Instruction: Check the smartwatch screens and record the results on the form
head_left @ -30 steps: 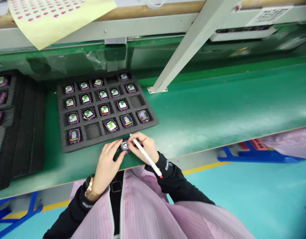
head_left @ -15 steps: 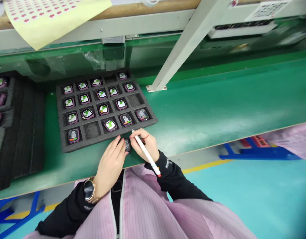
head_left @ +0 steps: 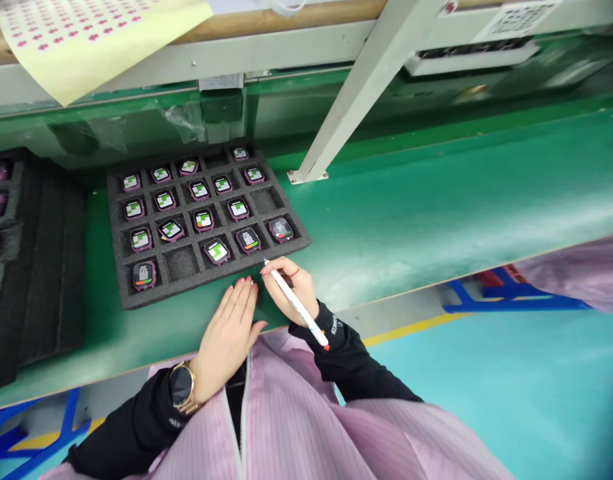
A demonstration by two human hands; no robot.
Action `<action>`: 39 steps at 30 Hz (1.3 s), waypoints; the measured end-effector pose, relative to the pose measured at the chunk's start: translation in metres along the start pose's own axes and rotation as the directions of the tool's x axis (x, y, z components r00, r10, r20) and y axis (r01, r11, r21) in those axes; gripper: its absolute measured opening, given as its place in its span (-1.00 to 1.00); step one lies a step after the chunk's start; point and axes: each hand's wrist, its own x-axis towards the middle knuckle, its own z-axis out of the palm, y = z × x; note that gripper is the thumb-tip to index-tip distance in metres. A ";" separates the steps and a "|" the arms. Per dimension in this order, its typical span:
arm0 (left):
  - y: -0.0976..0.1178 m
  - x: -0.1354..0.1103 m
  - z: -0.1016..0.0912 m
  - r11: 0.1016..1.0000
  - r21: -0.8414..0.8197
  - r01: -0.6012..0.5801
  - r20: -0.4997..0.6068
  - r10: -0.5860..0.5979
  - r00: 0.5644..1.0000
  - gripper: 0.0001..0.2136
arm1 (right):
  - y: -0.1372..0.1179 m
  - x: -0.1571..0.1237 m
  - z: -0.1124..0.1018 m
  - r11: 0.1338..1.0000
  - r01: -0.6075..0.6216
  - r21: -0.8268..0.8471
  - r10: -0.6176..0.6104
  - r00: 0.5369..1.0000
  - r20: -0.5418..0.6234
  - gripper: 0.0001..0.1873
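My right hand (head_left: 292,290) grips a white pen (head_left: 299,307), its tip up by the front edge of a black foam tray (head_left: 166,290) and its red end toward my wrist. Palm down on the green bench top, my left hand (head_left: 231,333) lies flat with fingers stretched out, just in front of the tray. Whatever may be under those fingers is hidden. Purple-cased smartwatches fill most of the tray's compartments; the nearest to my hands are one with a green-and-white screen (head_left: 217,251) and one with a dark text screen (head_left: 248,240). A few compartments hold no watch.
At the left stands a stack of black foam trays (head_left: 46,267) with more watches on top. A slanted grey post (head_left: 346,100) is bolted to the bench (head_left: 436,207) behind the tray. Above hangs a yellow sticker sheet (head_left: 86,60). A pink sleeve (head_left: 576,273) shows at the right.
My left hand has flattened, its thumb now showing, and the dark round-backed watch seen between my hands is out of sight. My right hand keeps the pen in nearly the same place.
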 end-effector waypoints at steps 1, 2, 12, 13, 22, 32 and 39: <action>0.000 -0.001 0.001 1.000 -0.009 0.004 0.003 -0.004 1.000 -0.42 | -0.001 0.000 0.000 1.000 -0.003 -0.012 0.003 1.000 0.008 -0.89; 0.000 -0.001 0.001 1.000 -0.019 0.011 0.003 -0.011 1.000 -0.40 | -0.001 0.001 0.001 1.000 -0.001 -0.024 0.002 1.000 0.015 -0.89; -0.002 0.000 0.000 1.000 0.003 0.013 0.002 -0.013 1.000 -0.39 | -0.001 0.003 0.002 0.999 0.000 -0.038 0.001 1.000 0.022 -0.85; -0.002 0.000 0.000 1.000 0.001 0.009 0.007 -0.009 1.000 -0.40 | -0.001 0.003 0.002 0.999 -0.003 -0.036 0.003 1.000 0.018 -0.85; 0.001 0.004 -0.003 1.000 0.017 0.012 0.054 -0.012 0.998 -0.36 | -0.003 0.004 0.000 0.983 -0.135 0.121 0.129 0.990 0.060 -0.64; -0.009 -0.007 -0.005 0.980 -0.193 0.048 0.092 -0.031 0.995 -0.32 | -0.005 0.011 -0.007 0.846 -0.314 0.430 0.264 0.949 0.172 -0.46; -0.017 -0.003 -0.005 0.881 -0.419 0.221 -0.049 -0.265 0.963 -0.51 | -0.008 0.016 -0.006 0.809 -0.408 0.424 0.314 0.908 0.275 -0.49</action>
